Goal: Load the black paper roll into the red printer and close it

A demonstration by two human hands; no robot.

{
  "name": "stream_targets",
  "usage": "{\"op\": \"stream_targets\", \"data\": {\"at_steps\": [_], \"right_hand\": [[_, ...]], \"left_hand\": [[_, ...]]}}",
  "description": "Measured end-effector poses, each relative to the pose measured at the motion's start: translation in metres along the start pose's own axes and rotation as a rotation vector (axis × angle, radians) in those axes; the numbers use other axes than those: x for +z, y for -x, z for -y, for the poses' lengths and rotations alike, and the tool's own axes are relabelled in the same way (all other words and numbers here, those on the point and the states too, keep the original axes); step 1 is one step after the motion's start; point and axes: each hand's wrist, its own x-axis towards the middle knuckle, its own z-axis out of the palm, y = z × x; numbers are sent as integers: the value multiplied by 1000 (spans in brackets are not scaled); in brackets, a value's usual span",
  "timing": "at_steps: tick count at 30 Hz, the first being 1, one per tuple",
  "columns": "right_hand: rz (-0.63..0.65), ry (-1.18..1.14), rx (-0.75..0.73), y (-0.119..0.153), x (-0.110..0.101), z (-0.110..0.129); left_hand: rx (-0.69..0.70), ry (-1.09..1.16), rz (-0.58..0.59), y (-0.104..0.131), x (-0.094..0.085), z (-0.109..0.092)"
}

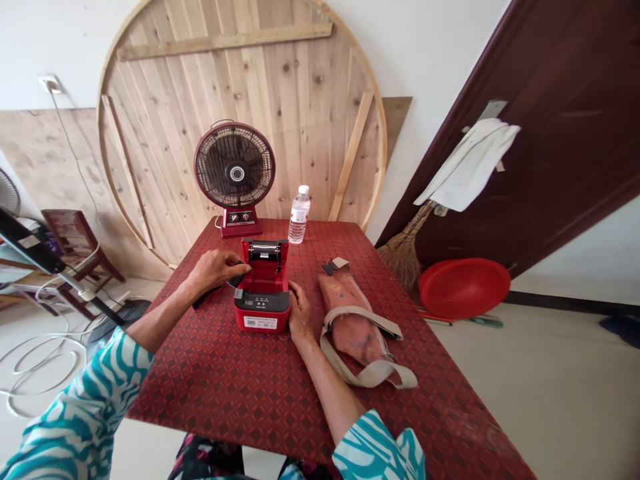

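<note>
A small red and black label printer (263, 303) stands on the table with its lid (265, 252) raised, showing a roller inside the lid and a red hollow below. My left hand (217, 270) is at the printer's left rim, thumb and fingers pinched together. Something dark shows at those fingertips, too small to make out. Against the printer's right side, my right hand (300, 310) curls its fingers round the casing. To the right lies a worn pinkish pouch (345, 297) with a beige strap (370, 375). A black object partly shows left of the printer, under my left wrist.
On the patterned red table (210, 380), a dark red fan (235, 170) and a water bottle (299, 217) stand behind the printer. A round wooden board (280, 100) leans on the wall. Right of the table are a broom (406, 250) and a red basin (465, 287); cables (45, 360) lie left.
</note>
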Motion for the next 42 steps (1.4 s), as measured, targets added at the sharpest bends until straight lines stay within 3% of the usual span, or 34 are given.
{"op": "stream_targets", "data": {"at_steps": [6, 9, 15, 20, 28, 30, 33, 37, 39, 42], "right_hand": [[-18, 6, -17, 0, 2, 3], [-20, 16, -29, 0, 2, 5], [-26, 18, -43, -1, 3, 6], [-33, 14, -44, -2, 3, 5], [-37, 23, -54, -2, 3, 7], [-39, 25, -47, -1, 3, 8], [-31, 26, -42, -1, 3, 9], [-25, 23, -27, 0, 2, 9], [-25, 22, -24, 0, 1, 9], [-30, 26, -23, 0, 0, 9]], "left_hand": [[143, -165, -137, 3, 28, -36], [233, -236, -133, 3, 42, -46], [325, -381, 37, -5, 46, -56], [327, -305, 184, -20, 45, -54], [286, -289, 292, -38, 53, -56], [349, -205, 353, -37, 47, -51], [446, 121, 400, -29, 30, -32], [174, 290, 82, -9, 13, 7], [64, 278, 35, 0, 13, 23], [67, 289, 25, 7, 22, 33]]}}
